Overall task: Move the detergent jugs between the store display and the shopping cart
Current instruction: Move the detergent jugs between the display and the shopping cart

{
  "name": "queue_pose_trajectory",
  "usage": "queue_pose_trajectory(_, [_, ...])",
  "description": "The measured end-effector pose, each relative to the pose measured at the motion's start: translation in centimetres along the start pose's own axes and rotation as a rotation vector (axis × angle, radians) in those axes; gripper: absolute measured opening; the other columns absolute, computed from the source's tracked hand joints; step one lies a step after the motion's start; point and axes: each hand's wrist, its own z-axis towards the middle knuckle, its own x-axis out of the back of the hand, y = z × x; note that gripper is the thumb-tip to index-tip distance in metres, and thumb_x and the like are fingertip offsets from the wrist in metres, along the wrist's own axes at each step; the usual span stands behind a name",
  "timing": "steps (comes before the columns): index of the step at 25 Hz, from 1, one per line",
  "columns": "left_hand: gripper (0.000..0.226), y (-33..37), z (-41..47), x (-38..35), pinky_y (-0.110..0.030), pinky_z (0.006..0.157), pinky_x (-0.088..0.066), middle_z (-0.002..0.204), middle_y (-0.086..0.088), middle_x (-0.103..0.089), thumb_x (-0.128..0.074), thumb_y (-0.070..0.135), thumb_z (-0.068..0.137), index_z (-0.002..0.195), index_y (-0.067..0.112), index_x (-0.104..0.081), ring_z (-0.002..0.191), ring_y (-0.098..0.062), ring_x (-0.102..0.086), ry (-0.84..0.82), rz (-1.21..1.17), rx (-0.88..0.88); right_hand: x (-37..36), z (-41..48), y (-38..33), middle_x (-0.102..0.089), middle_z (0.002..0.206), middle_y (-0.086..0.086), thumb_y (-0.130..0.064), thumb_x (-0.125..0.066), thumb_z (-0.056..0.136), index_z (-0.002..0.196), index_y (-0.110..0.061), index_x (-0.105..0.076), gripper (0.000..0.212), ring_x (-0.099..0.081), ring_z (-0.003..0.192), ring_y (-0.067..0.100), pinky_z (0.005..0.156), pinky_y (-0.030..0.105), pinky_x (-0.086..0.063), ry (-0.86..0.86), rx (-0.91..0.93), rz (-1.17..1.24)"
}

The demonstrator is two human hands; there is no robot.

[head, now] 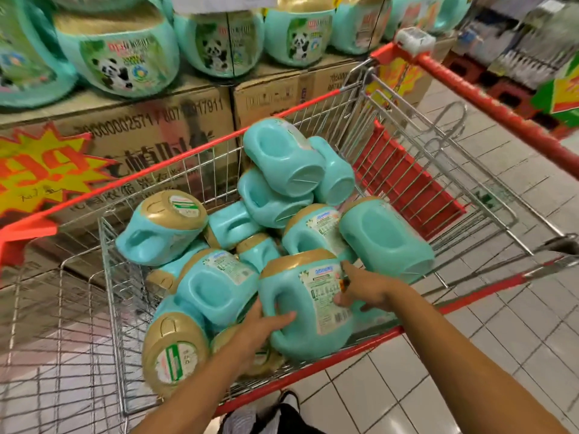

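The nearest jug [308,336] lies on top of the pile at the near corner of the shopping cart [329,360], directly between the two hands. Its long axis runs away from the person, gold cap far and base towards the near rim. The left hand [266,324] has its thumb and fingers clasped about the handle side, while the right hand [363,291] is spread wide against the labelled flank, thumb on the label. The store display [150,120] stands beyond the cart's far side, so a lift would likely go up and forward-left.
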Motion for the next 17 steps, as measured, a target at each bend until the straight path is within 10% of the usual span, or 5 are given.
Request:
queue_pose_trajectory(5, [0.028,0.0,-0.2,0.6,-0.035,0.083,-0.056,0.118,-0.001,-0.071,-0.058,0.021,0.094,0.122,0.022,-0.060,0.109,-0.018,-0.066,0.050,-0.116,-0.060,-0.5,-1.3,-0.8,-0.063,0.099,-0.002,-0.003,-0.083,0.069,0.132,-0.010,-0.042,0.076,-0.061,0.086,0.010,0.061,0.016,-0.049,0.089,0.062,0.203])
queue_pose_trajectory(10, [0.041,1.7,-2.7,3.7,-0.043,0.079,-0.059,0.116,-0.012,-0.071,-0.062,0.025,0.084,0.123,0.014,-0.061,0.102,-0.031,-0.070,0.084,-0.301,-0.139,-3.1,-3.9,-3.8,-0.061,0.126,0.002,-0.027,-0.088,0.066,0.138,-0.022,-0.046,0.083,-0.059,0.114,0.015,0.099,0.033,-0.048,0.321,0.294,0.196])
queue_pose_trajectory(13, [0.038,4.7,-4.9,4.9,-0.039,0.067,-0.061,0.112,-0.012,-0.072,-0.061,0.029,0.082,0.117,0.016,-0.067,0.094,-0.030,-0.072,0.078,-0.399,-0.234,-5.1,-6.1,-6.1,-0.057,0.131,-0.006,-0.039,-0.084,0.066,0.127,-0.037,-0.053,0.069,-0.052,0.120,0.014,0.099,0.022,-0.044,0.404,0.530,0.399])
queue_pose_trajectory(17, [0.027,8.2,-7.0,5.3,-0.041,0.072,-0.061,0.106,-0.013,-0.073,-0.063,0.029,0.078,0.099,0.020,-0.076,0.091,-0.027,-0.072,0.106,-0.468,-0.361,-7.0,-8.5,-8.1,-0.055,0.131,-0.005,-0.047,-0.077,0.067,0.127,-0.040,-0.049,0.067,-0.049,0.124,0.015,0.102,0.045,-0.045,0.491,0.705,0.537])
